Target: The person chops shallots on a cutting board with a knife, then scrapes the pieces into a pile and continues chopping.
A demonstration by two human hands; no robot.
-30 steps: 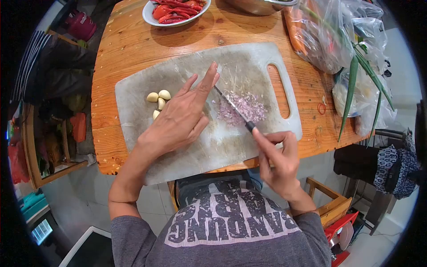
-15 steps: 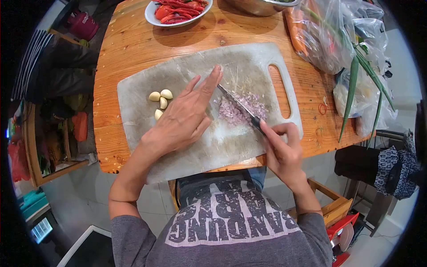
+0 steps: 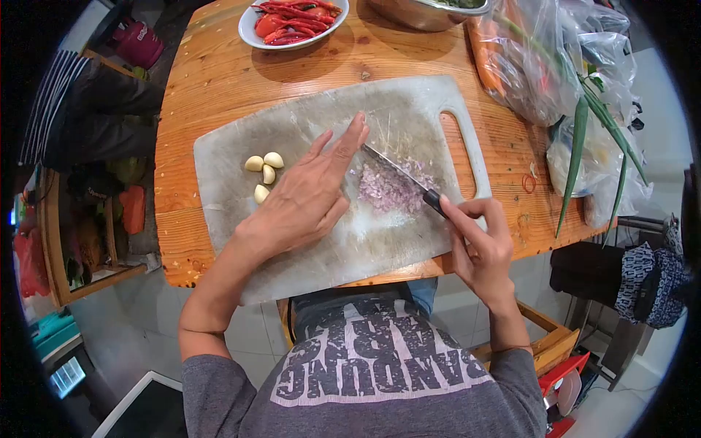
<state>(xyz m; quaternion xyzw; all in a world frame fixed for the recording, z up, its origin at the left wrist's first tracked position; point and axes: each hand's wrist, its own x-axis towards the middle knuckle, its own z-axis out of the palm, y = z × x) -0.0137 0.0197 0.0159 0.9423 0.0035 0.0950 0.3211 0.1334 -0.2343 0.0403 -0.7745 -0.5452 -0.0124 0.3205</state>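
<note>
My right hand (image 3: 482, 252) is closed around the black handle of a knife (image 3: 398, 169). Its blade slants up and left across a heap of finely chopped purple shallot (image 3: 394, 191). The tip of the knife is right at the fingertips of my left hand (image 3: 307, 188), whose fingers stretch out over the cutting board (image 3: 328, 274). Left of that hand lie several peeled garlic cloves (image 3: 269, 174) on the worn grey-white board.
A white bowl of red chilies and tomatoes (image 3: 296, 22) stands at the back, beside a metal bowl (image 3: 431, 16). Plastic bags (image 3: 533, 73) with carrots and green leaves (image 3: 577, 157) occupy the right side of the wooden table (image 3: 179, 182). A rubber band (image 3: 529, 182) lies near them.
My right hand has shifted a little right and toward me, with the knife still in it. My left hand keeps almost the same place.
</note>
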